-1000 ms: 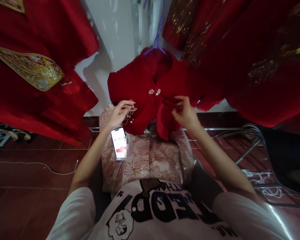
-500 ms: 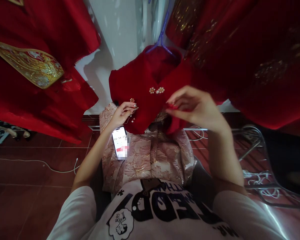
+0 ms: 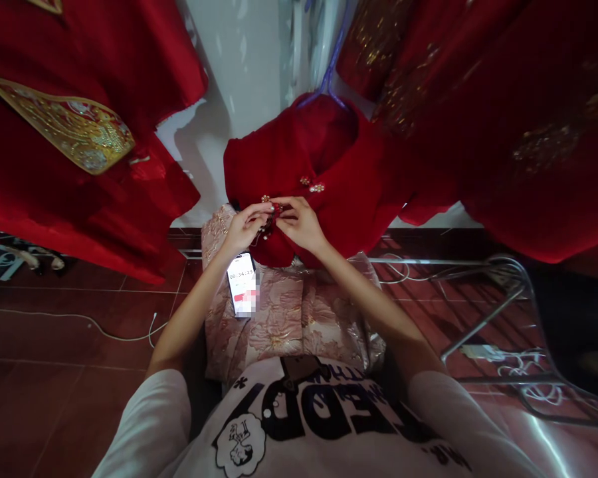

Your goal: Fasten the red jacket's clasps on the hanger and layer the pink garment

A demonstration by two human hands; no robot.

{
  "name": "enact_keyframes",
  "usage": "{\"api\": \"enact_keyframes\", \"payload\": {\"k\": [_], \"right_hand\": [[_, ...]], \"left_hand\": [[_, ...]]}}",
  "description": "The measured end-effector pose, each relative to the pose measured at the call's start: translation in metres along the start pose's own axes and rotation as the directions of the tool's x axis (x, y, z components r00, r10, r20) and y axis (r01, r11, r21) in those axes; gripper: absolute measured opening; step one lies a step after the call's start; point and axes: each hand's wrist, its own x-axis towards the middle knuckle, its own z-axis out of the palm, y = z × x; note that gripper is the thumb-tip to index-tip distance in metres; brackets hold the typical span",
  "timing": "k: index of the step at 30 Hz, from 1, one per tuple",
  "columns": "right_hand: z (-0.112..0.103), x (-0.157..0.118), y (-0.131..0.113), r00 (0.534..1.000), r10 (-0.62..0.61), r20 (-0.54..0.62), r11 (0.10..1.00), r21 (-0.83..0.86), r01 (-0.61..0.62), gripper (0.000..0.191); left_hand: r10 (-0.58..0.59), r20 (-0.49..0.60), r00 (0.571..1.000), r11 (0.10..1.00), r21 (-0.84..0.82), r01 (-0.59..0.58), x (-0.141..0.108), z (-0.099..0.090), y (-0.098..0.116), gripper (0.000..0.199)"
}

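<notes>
The red velvet jacket [image 3: 323, 172] hangs on a purple hanger [image 3: 331, 70] in front of the white wall [image 3: 239, 73], straight ahead of the person and just above the lap. Its front bears small gold-and-pearl clasps [image 3: 311, 184] near the collar opening, and a beaded ornament [image 3: 266, 199] sits at the lower left of the front panel, where both hands meet.

The left hand [image 3: 244, 227] pinches the jacket's lower edge at that ornament, thumb and forefinger closed on the fabric or the beads; which of the two cannot be told. The right hand [image 3: 299, 222] comes in from the other side, its fingertips pressed together on the same spot, touching the left hand's fingers. Both hands are clenched on this small part of the jacket, and the rest of the garment hangs free.

Below the hands, a pink brocade garment [image 3: 294, 312] with a gold floral pattern lies across the person's lap. A phone [image 3: 242, 284] rests on its left part, screen up and lit, showing a timer; the lower half of the screen is blurred.

Large red embroidered robes [image 3: 80, 133] hang at the left, one with a gold-stitched panel, and more red garments [image 3: 503, 119] fill the right. A clear chair with metal legs [image 3: 498, 299] stands on the red tiled floor [image 3: 54, 358] at the right, and a white cable [image 3: 104, 332] trails over the floor at the left.
</notes>
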Motion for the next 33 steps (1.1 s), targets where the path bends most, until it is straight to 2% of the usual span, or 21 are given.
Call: {"api": "enact_keyframes", "payload": {"k": [6,13,20,26,33], "right_hand": [[0.003,-0.002,0.003,1.0,0.021,-0.019,0.997,0.079,-0.019,0.017],[0.006,0.001,0.002,0.996,0.039,-0.076,0.998,0.057,-0.035,0.024],[0.008,0.0,-0.001,0.993,-0.025,-0.112,0.999,-0.046,0.02,0.023],[0.011,0.0,-0.006,0.993,-0.065,-0.095,0.992,-0.115,0.053,0.024],[0.013,0.0,-0.008,0.99,-0.101,-0.098,0.989,-0.122,0.089,0.021]], "left_hand": [[-0.022,-0.027,0.999,0.999,-0.024,0.021,0.0,0.003,-0.002,0.031],[0.014,-0.059,0.998,0.999,0.034,-0.012,-0.001,0.001,0.004,0.029],[0.046,-0.072,0.996,0.989,0.144,-0.035,-0.003,0.001,0.013,0.026],[0.144,-0.201,0.969,0.956,0.28,-0.084,-0.006,0.006,0.019,0.02],[0.142,-0.248,0.958,0.959,0.275,-0.071,-0.007,0.004,0.022,0.017]]}}
